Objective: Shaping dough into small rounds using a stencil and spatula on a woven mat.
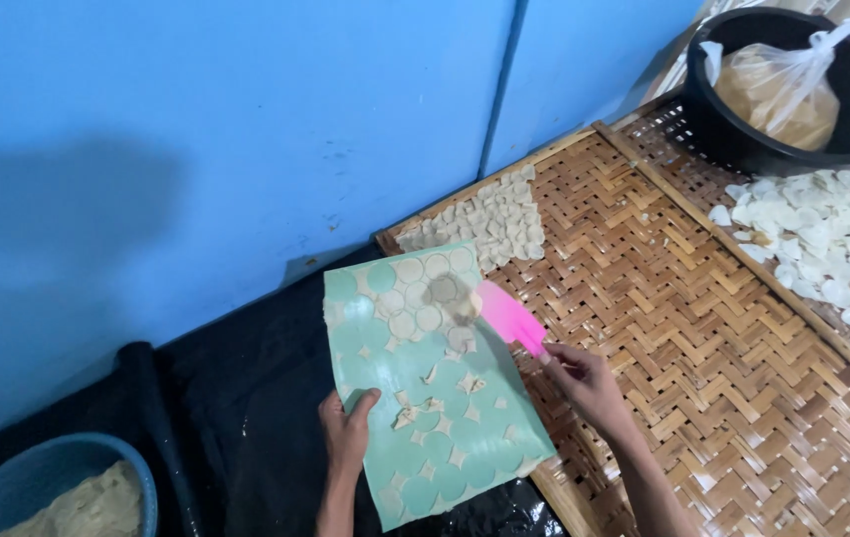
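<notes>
Left hand (347,430) grips the near edge of a pale green plastic sheet (423,383), thumb on top, fingers underneath, holding it tilted over the corner of the woven bamboo drying tray (703,328). The sheet carries a thin dough layer cut into circles: several round dough discs (415,298) sit near its far end, lower part shows mostly bare green round patches with small star-shaped dough scraps (423,410) between them. Right hand (584,383) is closed around the handle end of a pink plastic scraper (509,315), pinched between thumb and fingers; the blade lies against the sheet's right edge, next to the remaining discs. On the tray, just beyond the sheet's far end, a tight patch of laid-out dough pieces (489,221) fills the corner near the blue wall (216,149). Rest of that tray is bare weave. A second tray to the right holds a loose pile of white round chips (823,239). Behind it, a black basin (793,89) with a clear plastic bag (778,85) of tan material inside. Bottom left, a blue bucket (57,477) with pale dough in it, partly cut by the frame. Black plastic sheeting (246,398) covers the surface under the left hand.
</notes>
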